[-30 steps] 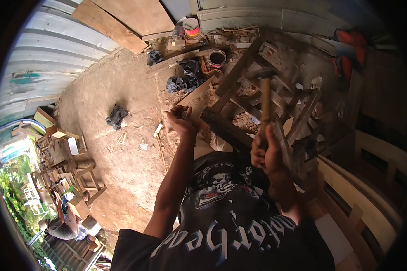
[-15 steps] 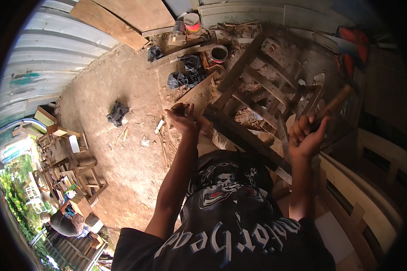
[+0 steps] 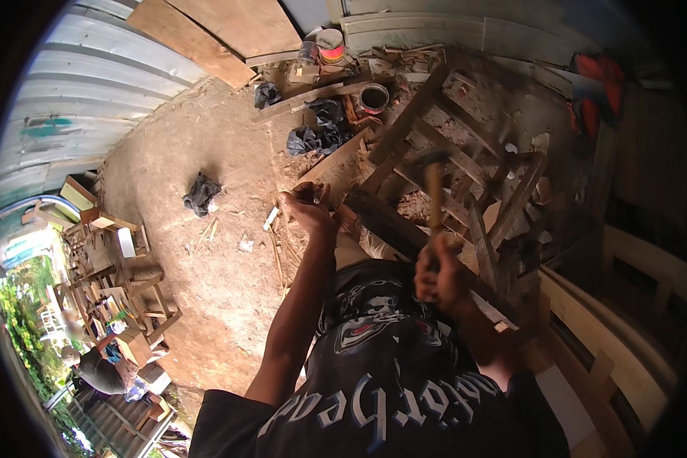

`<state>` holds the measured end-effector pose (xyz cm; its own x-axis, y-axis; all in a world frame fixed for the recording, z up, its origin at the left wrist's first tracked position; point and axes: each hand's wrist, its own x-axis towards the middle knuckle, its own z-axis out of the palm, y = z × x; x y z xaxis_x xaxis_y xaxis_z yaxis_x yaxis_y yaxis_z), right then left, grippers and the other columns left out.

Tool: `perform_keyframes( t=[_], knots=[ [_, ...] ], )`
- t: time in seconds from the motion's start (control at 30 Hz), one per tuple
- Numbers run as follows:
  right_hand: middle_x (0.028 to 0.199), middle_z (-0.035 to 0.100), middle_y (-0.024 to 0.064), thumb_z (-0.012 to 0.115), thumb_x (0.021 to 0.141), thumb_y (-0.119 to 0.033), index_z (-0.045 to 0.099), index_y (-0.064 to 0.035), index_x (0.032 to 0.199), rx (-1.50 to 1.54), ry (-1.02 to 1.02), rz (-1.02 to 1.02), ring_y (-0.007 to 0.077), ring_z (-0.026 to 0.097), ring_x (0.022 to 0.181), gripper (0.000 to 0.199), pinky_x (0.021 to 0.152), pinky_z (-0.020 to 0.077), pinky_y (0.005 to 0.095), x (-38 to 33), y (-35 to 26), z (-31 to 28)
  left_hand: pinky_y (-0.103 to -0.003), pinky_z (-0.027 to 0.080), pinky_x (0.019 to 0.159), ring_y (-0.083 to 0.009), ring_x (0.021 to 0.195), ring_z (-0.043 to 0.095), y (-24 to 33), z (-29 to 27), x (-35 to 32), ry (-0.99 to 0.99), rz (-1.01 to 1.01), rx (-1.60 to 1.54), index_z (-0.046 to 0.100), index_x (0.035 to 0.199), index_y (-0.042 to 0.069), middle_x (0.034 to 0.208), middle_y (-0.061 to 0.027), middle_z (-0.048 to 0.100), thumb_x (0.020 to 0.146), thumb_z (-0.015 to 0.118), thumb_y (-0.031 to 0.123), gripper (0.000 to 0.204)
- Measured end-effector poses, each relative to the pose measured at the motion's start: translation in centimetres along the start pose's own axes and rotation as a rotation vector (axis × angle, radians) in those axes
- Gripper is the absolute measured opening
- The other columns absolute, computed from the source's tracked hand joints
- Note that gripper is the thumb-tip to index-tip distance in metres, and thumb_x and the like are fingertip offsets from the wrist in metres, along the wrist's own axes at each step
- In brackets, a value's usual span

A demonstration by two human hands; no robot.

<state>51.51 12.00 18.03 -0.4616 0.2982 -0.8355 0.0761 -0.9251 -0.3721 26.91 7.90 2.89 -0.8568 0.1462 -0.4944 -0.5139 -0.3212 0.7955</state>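
Observation:
A hammer (image 3: 436, 195) with a pale wooden handle and dark head is gripped in my right hand (image 3: 443, 275), in front of my torso. Its head is over a dark wooden frame (image 3: 404, 227) built of old beams and crosspieces. My left hand (image 3: 311, 212) is palm up with curled fingers, just left of the frame's near corner. Whatever those fingers hold, if anything, is too dark to make out.
Black plastic bags (image 3: 327, 126), an open paint can (image 3: 373, 99) and wood scraps lie beyond the frame. Another crumpled bag (image 3: 201, 194) sits on the dirt floor at left. Pale boards (image 3: 603, 320) stand at right. Another person (image 3: 103, 370) is at far lower left among stacked furniture.
My right hand has swung the hammer left, from over the frame's right side to its middle. My left hand has stayed almost in place.

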Motion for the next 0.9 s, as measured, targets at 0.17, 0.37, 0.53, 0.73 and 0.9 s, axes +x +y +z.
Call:
perform_keyframes(
  t=[0.17, 0.37, 0.53, 0.73, 0.9],
  knots=[
    [0.052, 0.033, -0.0047, 0.041, 0.096, -0.063, 0.050, -0.0137, 0.080, 0.169, -0.054, 0.191, 0.0079, 0.033, 0.038, 0.053, 0.033, 0.0248, 0.0253, -0.8, -1.7, -1.5, -0.053, 0.055, 0.083, -0.0218, 0.077, 0.054, -0.5, -0.6, 0.3, 0.067, -0.043, -0.041, 0.055, 0.091, 0.002, 0.082, -0.0105, 0.052, 0.097, 0.038, 0.061, 0.062],
    [0.049, 0.034, -0.0057, 0.040, 0.095, -0.064, 0.049, -0.0167, 0.071, 0.477, 0.197, -0.728, 0.0081, 0.032, 0.037, 0.054, 0.033, 0.0252, 0.0256, -1.4, -8.3, -0.3, -0.055, 0.055, 0.082, -0.0220, 0.076, 0.053, -0.4, -1.0, 0.2, 0.027, -0.005, -0.045, 0.055, 0.092, 0.003, 0.082, -0.0096, 0.053, 0.097, 0.038, 0.062, 0.061],
    [0.051, 0.035, -0.0022, 0.038, 0.096, -0.064, 0.047, -0.0121, 0.075, -0.221, -0.161, 0.220, 0.0094, 0.036, 0.037, 0.057, 0.033, 0.0298, 0.0258, -0.7, 1.3, 0.0, -0.058, 0.054, 0.080, -0.0273, 0.083, 0.053, -0.1, -1.4, 0.4, 0.112, -0.104, -0.109, 0.053, 0.095, 0.004, 0.085, -0.0117, 0.053, 0.101, 0.032, 0.052, 0.052],
    [0.052, 0.031, -0.0044, 0.039, 0.093, -0.069, 0.043, -0.0128, 0.076, 0.150, -0.018, -0.237, 0.0065, 0.028, 0.035, 0.059, 0.030, 0.0245, 0.0245, -1.4, -3.9, 0.9, -0.056, 0.054, 0.081, -0.0273, 0.084, 0.054, 0.2, -1.4, -0.1, 0.034, -0.031, -0.031, 0.052, 0.095, 0.003, 0.085, -0.0110, 0.054, 0.101, 0.032, 0.052, 0.053],
    [0.051, 0.028, -0.0057, 0.038, 0.094, -0.068, 0.047, -0.0136, 0.083, -0.101, 0.078, 0.073, 0.0091, 0.026, 0.035, 0.056, 0.031, 0.0234, 0.0262, -0.2, 1.5, 1.2, -0.055, 0.054, 0.082, -0.0230, 0.082, 0.053, -0.3, -0.6, 0.2, 0.044, -0.014, -0.008, 0.052, 0.095, 0.004, 0.083, -0.0092, 0.054, 0.100, 0.032, 0.055, 0.054]
  ],
)
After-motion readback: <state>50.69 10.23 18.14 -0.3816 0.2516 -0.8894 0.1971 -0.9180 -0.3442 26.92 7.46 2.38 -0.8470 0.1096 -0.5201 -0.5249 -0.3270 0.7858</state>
